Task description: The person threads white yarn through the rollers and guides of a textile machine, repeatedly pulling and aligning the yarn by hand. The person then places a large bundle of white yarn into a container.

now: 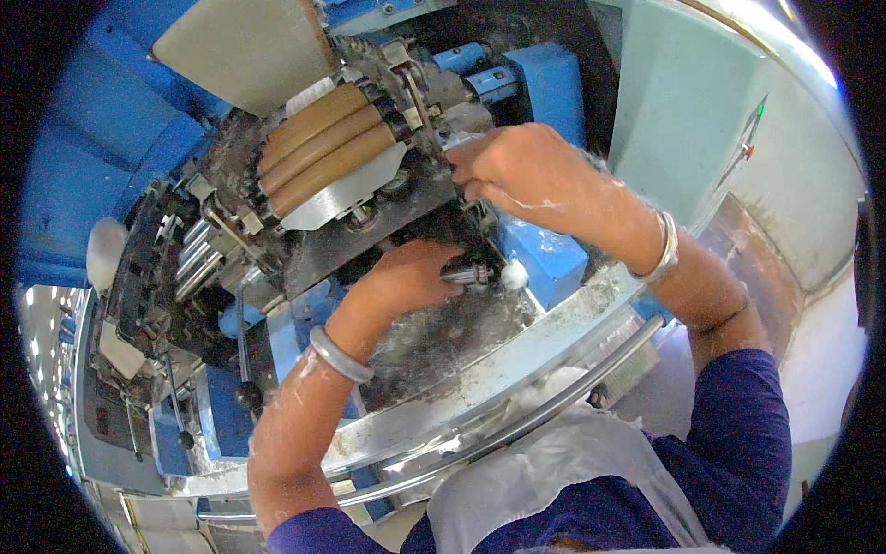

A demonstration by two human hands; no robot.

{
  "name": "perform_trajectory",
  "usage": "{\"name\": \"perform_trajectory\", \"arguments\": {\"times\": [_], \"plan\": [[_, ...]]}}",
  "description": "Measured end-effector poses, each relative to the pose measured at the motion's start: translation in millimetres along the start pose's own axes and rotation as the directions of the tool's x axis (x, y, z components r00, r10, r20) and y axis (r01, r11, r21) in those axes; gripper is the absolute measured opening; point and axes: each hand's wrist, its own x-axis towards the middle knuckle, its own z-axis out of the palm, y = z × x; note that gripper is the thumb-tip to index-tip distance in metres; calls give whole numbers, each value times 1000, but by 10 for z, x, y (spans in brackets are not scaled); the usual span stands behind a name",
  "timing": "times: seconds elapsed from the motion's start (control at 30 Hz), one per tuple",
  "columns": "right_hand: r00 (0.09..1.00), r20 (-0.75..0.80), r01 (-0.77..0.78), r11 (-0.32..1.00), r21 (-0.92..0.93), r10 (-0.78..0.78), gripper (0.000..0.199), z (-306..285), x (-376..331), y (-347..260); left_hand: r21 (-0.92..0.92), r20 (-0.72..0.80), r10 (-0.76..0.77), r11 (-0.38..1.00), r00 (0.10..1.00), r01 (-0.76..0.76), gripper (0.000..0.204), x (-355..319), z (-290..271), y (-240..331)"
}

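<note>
Two hands at work inside a blue textile machine, entered left to right.

- White fibre tuft [104, 247]: clinging to the machine's far left edge, well apart from both hands.
- Black-knobbed lever [247, 393]: standing just left of the left forearm.
- Three tan rollers [325, 148]: lying side by side, tilted, above the left hand.
- Left hand [406, 277]: forearm rising from the lower edge, bangle at the wrist; grip closed around a small ribbed metal spindle [469, 273], which lies at the machine's centre.
- White lint wad [513, 273]: at the spindle's right end.
- Right hand [506, 166]: wrist bent, reaching leftward into the mechanism; fingertips pinched on a part too hidden to identify.
- Risk, as judged: loose lint or a bangle could snag in the rollers; the spindle could slip from dusty fingers.
</note>
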Motion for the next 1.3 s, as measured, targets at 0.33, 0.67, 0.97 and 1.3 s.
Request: {"name": "perform_trajectory", "arguments": {"times": [0.33,0.67,0.97,1.3], "plan": [[997,-72,6,997,81,0,23,29,26,59,496,-81,53,868,995,-6,38,70,260,100],[996,-90,27,993,117,-17,25,40,11,82,719,-457,227,663,860,208,57,222,192,-141],[995,-97,-21,992,127,34,27,63,-3,90,723,-480,203,643,853,254,61,204,211,86],[998,-63,-21,992,123,29,26,2,-10,34,395,-363,27,910,931,128,38,226,550,-205]]}}
